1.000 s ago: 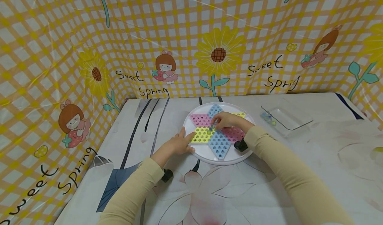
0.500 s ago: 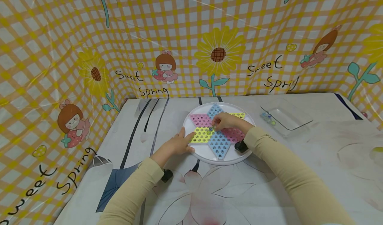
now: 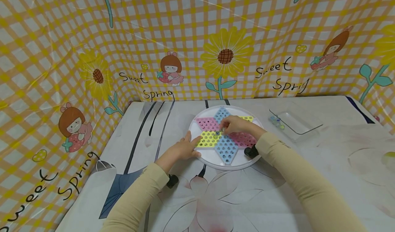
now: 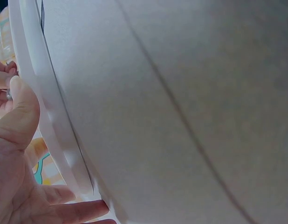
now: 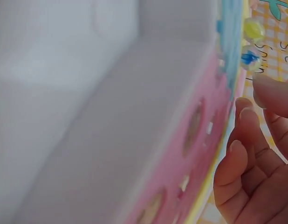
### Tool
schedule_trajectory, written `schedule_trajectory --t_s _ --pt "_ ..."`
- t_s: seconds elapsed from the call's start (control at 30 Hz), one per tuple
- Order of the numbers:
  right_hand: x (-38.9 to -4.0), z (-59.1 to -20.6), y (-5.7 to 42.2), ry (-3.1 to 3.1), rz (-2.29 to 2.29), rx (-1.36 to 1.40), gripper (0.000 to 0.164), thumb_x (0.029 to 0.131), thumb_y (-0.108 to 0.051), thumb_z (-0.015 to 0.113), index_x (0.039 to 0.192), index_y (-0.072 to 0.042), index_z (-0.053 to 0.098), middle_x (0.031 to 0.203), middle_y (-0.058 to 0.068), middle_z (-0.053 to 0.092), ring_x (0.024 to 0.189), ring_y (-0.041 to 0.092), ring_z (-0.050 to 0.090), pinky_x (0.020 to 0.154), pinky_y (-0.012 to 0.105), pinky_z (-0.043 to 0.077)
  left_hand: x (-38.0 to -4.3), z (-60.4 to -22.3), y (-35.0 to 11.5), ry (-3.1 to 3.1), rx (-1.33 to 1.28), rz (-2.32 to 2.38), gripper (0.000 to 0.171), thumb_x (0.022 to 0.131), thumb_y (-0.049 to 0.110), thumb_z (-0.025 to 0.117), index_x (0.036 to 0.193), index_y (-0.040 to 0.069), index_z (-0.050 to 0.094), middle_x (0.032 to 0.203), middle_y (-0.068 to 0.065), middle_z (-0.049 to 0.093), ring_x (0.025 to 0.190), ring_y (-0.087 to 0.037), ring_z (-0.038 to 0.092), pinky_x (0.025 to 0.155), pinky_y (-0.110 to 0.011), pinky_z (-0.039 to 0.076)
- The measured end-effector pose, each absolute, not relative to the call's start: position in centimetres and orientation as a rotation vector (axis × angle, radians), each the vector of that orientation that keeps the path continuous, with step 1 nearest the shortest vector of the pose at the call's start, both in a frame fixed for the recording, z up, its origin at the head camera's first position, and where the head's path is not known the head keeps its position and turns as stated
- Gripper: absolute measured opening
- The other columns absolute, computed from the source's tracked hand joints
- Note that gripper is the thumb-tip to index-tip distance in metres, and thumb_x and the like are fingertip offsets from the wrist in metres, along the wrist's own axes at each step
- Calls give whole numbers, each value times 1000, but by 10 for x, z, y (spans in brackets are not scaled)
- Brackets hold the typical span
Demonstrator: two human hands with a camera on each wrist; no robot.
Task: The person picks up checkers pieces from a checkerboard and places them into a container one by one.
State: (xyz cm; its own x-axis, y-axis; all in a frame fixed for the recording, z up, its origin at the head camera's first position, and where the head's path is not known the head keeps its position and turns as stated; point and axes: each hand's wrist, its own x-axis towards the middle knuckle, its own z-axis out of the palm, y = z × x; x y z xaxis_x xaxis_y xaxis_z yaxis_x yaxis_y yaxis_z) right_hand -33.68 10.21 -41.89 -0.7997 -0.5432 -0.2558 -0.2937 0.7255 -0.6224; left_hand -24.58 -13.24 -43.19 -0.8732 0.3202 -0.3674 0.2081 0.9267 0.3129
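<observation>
A round white Chinese checkers board point(image 3: 207, 157) with pink, yellow and blue star points lies on the table. My left hand point(image 3: 184, 149) rests at its left edge, fingers spread and straight over the rim, the thumb along the side in the left wrist view. My right hand point(image 3: 235, 125) hovers over the board's middle with loosely bent fingers. Beside its fingertips in the right wrist view sit a yellow marble point(image 5: 254, 30) and a blue-streaked clear marble point(image 5: 250, 57). Thumb and fingers stand apart there, and no marble shows between them.
A clear plastic box point(image 3: 296, 122) stands right of the board, with several marbles point(image 3: 276, 122) gathered at its left end. A checked cloth point(image 3: 191, 29) rises behind the table. Dark wrist cameras point(image 3: 251, 152) hang under both sleeves.
My right hand has shifted slightly right, its fingertips drawing away from the marbles at the board's middle. The left hand has stayed at the rim.
</observation>
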Motion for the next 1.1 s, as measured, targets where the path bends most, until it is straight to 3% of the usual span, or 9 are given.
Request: schedule_trajectory --t_s 0.23,0.6,1.1 --pt "-330 -407 110 2497 -885 -662 19 81 -5 63 99 -3 59 87 8 53 75 18 48 63 27 45 -246 -430 -131 2661 380 351 72 87 44 53 147 25 19 152 -21 -6 135 -45 14 106 -55 22" --pt "-319 -403 117 2529 -1078 -759 20 81 -5 64 100 -2 58 92 9 58 81 20 52 66 26 45 -245 -429 -131 2669 407 317 71 87 42 53 147 23 21 151 -23 -3 134 -46 17 105 -55 25" --pt "-305 -393 127 2605 -1198 -847 21 81 -7 67 100 -2 60 93 9 61 74 19 52 65 24 46 -246 -431 -131 2667 394 340 71 87 43 53 147 24 20 151 -22 -4 134 -46 17 105 -57 24"
